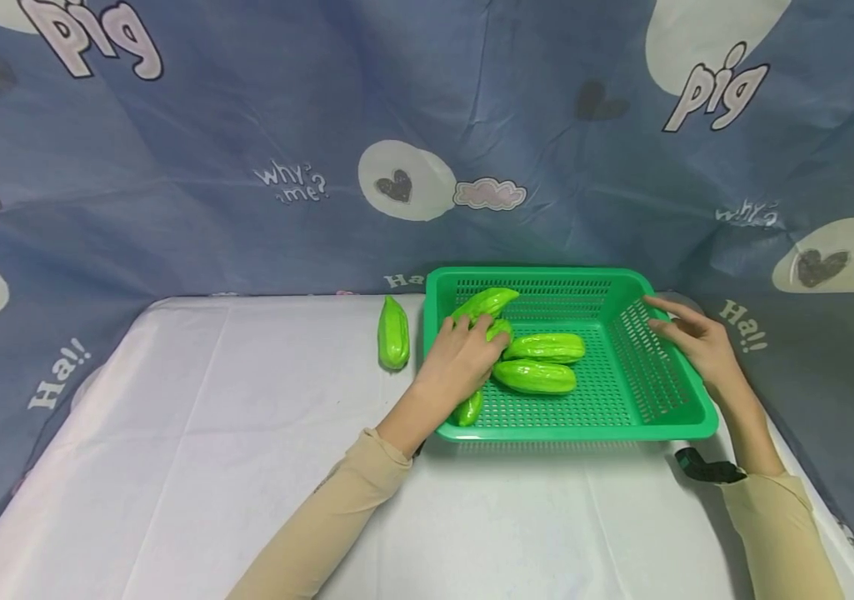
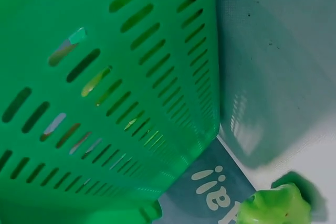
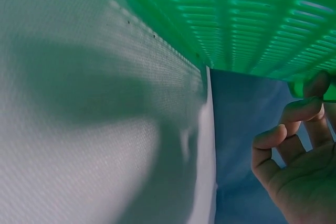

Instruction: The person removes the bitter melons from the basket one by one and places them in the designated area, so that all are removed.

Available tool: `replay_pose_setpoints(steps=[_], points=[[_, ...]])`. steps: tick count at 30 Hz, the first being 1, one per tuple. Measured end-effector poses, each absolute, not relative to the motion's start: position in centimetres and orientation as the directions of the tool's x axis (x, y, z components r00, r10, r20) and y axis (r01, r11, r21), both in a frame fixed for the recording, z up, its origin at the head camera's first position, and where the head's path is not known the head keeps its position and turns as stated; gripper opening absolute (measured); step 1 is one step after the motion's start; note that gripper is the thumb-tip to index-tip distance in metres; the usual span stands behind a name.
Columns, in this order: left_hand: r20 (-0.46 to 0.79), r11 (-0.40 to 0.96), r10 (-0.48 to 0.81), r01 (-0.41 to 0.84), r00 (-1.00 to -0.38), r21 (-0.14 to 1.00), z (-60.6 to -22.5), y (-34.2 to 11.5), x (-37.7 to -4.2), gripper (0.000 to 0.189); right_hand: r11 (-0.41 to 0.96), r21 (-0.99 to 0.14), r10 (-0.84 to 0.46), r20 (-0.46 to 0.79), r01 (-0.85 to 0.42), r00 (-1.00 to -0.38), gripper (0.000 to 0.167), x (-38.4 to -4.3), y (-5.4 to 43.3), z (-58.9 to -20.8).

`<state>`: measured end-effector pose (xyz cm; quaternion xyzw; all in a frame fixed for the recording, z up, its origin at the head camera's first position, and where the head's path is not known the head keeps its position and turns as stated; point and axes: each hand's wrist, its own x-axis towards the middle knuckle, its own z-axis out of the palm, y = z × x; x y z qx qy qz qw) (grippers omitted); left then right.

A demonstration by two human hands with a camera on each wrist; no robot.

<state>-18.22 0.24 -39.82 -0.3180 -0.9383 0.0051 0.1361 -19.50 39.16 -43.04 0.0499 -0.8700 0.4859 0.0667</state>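
Note:
A green plastic basket [image 1: 576, 435] stands on the white-covered table. My left hand [image 1: 464, 354] reaches into its left side, fingers curled over a light green ridged gourd [image 1: 500, 328]. Around that hand lie other gourds: one behind [image 1: 497, 300], one partly under the wrist [image 1: 467, 410], and two side by side in the middle, a rear gourd [image 1: 545, 347] and a front gourd [image 1: 535, 377]. At the basket's right end, my right hand [image 1: 700, 346] holds the rim. In the right wrist view, curled fingers [image 3: 302, 109] show outside the basket wall.
One more gourd [image 1: 394, 333] lies on the table [image 1: 247, 467], just left of the basket. Behind the table hangs a blue printed cloth [image 1: 247, 125]. A dark wrist strap [image 1: 707, 468] shows at the right cuff, by the basket's front right corner.

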Motion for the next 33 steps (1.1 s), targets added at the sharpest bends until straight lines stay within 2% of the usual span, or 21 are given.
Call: replay_pose_setpoints(steps=[11,17,23,33], points=[[0.338,0.782,0.614,0.607,-0.713,-0.14,-39.97,0.38,-18.15,0.027,0.529,-0.834,-0.022,0.174,-0.159,-0.985,0.048,-19.56,39.26,-43.27],[0.238,0.795,0.603,0.6,-0.761,-0.095,-39.74,0.3,-18.21,0.051,0.531,-0.833,-0.018,0.172,-0.155,-0.985,0.048,-19.62,39.28,-43.31],[0.183,0.827,0.561,0.558,-0.807,-0.072,-39.62,0.34,-18.09,0.048,0.533,-0.834,-0.01,0.161,-0.141,-0.987,0.048,-19.6,39.18,-43.14],[0.245,0.83,0.556,0.548,-0.795,-0.105,-39.49,0.27,-17.8,0.038,0.546,-0.829,0.006,0.15,-0.122,-0.989,0.049,-19.57,39.22,-43.12]])
